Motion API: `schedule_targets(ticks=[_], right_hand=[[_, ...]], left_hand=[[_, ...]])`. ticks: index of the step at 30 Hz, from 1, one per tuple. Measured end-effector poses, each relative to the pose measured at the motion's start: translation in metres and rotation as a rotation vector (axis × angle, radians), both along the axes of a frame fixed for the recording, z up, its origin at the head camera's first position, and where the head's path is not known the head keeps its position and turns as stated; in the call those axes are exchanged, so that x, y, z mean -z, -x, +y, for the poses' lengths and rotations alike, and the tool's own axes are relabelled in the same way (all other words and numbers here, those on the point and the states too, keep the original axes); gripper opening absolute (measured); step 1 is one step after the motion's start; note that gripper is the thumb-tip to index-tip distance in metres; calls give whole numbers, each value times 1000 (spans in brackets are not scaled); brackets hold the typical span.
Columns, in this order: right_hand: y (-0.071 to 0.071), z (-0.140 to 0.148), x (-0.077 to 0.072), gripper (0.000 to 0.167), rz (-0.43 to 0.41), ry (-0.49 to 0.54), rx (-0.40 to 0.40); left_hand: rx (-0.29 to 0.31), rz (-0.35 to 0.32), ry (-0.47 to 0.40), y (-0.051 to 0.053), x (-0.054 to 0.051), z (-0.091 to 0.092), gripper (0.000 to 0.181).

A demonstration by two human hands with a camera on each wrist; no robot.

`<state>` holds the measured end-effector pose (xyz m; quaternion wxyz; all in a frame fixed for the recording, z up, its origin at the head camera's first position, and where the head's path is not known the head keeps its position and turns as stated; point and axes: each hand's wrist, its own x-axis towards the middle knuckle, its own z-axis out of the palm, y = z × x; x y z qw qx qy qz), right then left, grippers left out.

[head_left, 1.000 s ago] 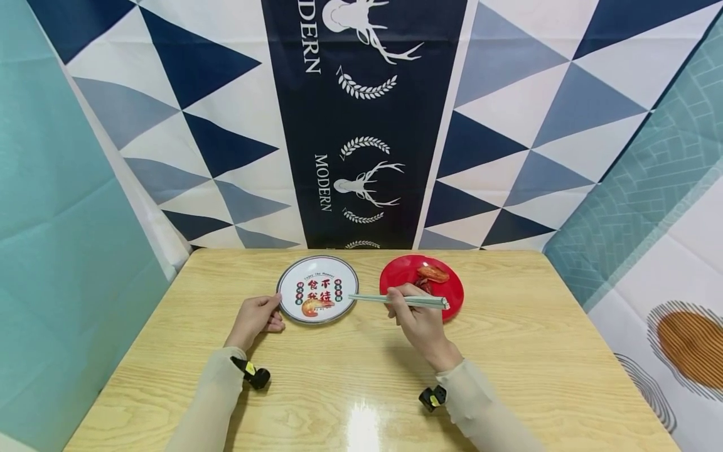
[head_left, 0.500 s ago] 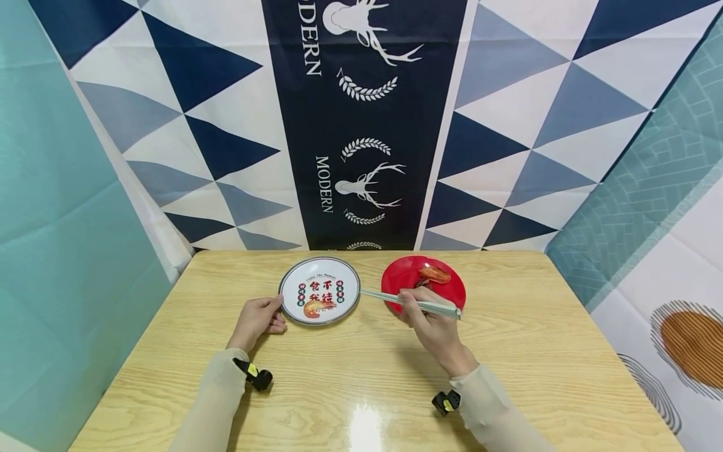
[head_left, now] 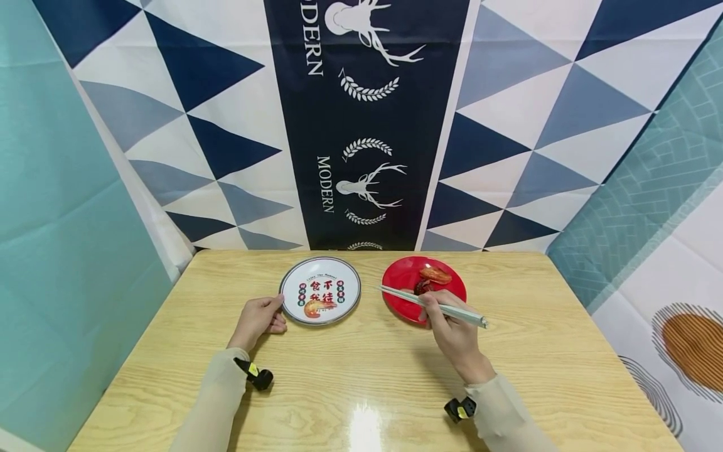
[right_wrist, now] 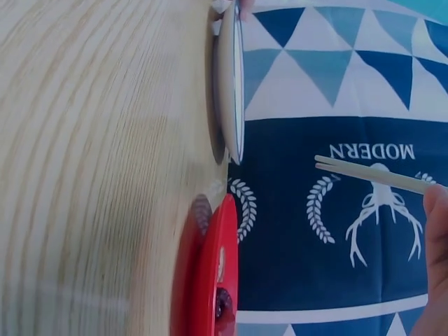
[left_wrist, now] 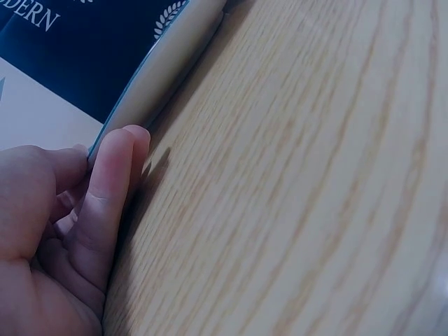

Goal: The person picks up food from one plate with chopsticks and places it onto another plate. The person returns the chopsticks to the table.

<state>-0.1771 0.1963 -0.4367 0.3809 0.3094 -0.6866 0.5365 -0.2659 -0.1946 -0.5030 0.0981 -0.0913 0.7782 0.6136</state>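
My left hand pinches the left rim of a white plate with a dark edge and red printed characters. In the left wrist view, thumb and fingers of that hand meet at the plate's edge. An orange shrimp shows on the plate; whether real or printed, I cannot tell. My right hand holds pale green chopsticks over a red plate, tips pointing left with nothing between them. On the red plate lie an orange-brown wing-like piece and a dark reddish piece.
The wooden table extends in front of both plates. Behind it hangs a patterned cloth with deer heads and triangles. A teal cloth stands at the left, and another patterned cloth at the right.
My right hand and the chopsticks have moved right and slightly towards me, from beside the white plate to over the red plate. The left hand stays at the white plate's rim.
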Motion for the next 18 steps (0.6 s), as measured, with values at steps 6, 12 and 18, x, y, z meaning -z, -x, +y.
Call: schedule_targets(ticks=[6, 12, 18], right_hand=[[-2, 10, 2, 25, -19, 4, 17], [-7, 19, 2, 29, -31, -20, 52], [-17, 25, 1, 25, 20, -30, 48]], left_hand=[[2, 13, 3, -1, -1, 1, 47], [5, 13, 4, -1, -1, 0, 48], [7, 5, 6, 2, 0, 1, 46]])
